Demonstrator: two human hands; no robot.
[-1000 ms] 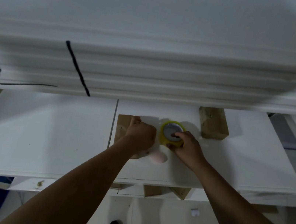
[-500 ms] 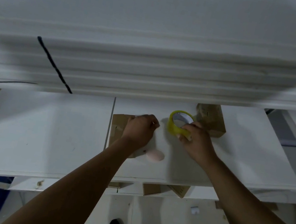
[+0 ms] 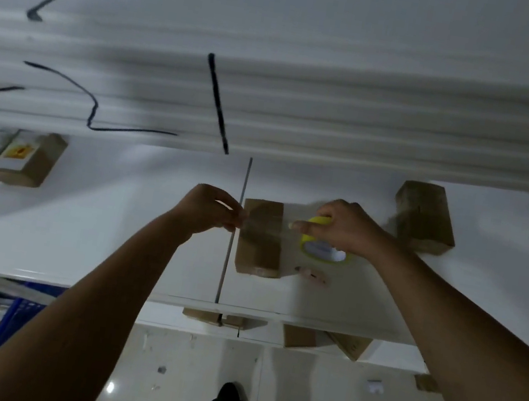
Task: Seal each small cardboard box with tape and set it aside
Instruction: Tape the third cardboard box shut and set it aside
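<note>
One cardboard box [image 3: 260, 238] lengthwise toward the person, tape [image 3: 266, 226] crosswise.

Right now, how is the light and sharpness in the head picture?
Head view: dim and bluish; the upper shelf is smeared by blur, the left hand, right hand, box and tape roll are soft; wide-angle bending at the edges.

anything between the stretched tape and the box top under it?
Nothing visible. The left hand pinches the tape's free end and the right hand holds the yellow tape roll, with the strip spanning above the small cardboard box. The pinkish object lies on the table, right of the box.
</note>
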